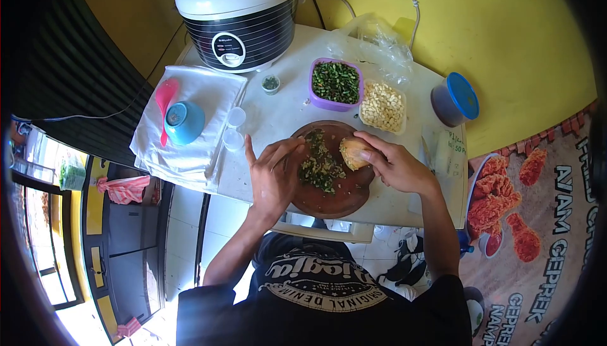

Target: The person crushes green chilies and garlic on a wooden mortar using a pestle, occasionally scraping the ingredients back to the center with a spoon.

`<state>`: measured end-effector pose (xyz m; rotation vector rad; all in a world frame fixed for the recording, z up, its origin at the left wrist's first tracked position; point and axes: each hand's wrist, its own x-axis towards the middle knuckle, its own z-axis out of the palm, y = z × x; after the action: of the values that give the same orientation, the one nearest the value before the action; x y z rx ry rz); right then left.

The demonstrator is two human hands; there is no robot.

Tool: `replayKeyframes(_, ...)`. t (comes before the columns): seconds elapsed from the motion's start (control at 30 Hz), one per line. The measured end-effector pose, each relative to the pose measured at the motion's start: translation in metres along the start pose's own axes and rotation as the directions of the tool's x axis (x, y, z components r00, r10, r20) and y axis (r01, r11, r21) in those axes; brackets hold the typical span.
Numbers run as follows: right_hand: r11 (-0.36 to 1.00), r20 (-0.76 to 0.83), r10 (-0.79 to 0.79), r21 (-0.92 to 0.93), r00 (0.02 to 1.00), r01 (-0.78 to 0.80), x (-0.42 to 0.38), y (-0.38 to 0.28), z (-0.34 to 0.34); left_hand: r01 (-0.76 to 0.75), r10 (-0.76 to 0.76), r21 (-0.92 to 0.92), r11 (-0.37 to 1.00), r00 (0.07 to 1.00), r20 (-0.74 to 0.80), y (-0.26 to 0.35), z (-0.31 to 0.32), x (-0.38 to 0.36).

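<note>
A round brown mortar sits at the table's front edge. Chopped green and pale yellow bits are spread across its left and middle part. My right hand is closed around a tan pestle, held at the mortar's right side with crushed bits stuck to its lower end. At the mortar's left rim is my left hand, fingers stretched out and apart, with nothing seen in it. Behind the mortar stand a purple tub of chopped greens and a clear tub of peeled garlic cloves.
A rice cooker occupies the back left. White cloth carries a blue bowl and a pink spoon. Small clear cups stand beside it. At right are a blue-lidded container and a knife.
</note>
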<state>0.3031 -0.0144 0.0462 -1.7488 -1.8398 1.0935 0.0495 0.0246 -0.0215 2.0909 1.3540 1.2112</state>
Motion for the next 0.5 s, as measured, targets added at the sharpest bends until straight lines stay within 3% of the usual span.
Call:
replayKeyframes(0.1, 0.989, 0.063, 0.146, 0.005, 0.987, -0.147, 0.008, 0.0, -0.001, -0.083, 0.083, 0.006, 0.997, 0.996, 0.032, -0.002, 0.014, 0.005)
replayKeyframes(0.17, 0.985, 0.066, 0.155, 0.061, 0.986, -0.159, 0.011, 0.005, 0.0, -0.17, 0.169, -0.001, 0.985, 0.981, 0.092, 0.0, 0.016, 0.002)
replayKeyframes(0.3, 0.956, 0.068, 0.19, 0.213, 0.979, -0.2, 0.01, 0.004, 0.001, -0.113, 0.113, -0.044, 0.993, 0.994, 0.002, 0.008, -0.008, -0.014)
replayKeyframes(0.33, 0.954, 0.07, 0.196, 0.217, 0.978, -0.207, 0.008, 0.004, 0.003, -0.11, 0.11, -0.045, 0.993, 0.994, 0.009, 0.006, -0.013, -0.018)
replayKeyframes(0.4, 0.983, 0.06, 0.144, 0.106, 0.988, -0.149, 0.008, 0.002, 0.007, 0.002, 0.014, 0.108, 0.994, 0.989, -0.147, 0.0, -0.02, -0.02)
replayKeyframes(0.5, 0.988, 0.084, 0.091, 0.121, 0.992, -0.101, 0.002, -0.006, 0.024, 0.022, -0.01, 0.114, 0.993, 0.994, -0.112, 0.001, -0.015, -0.021)
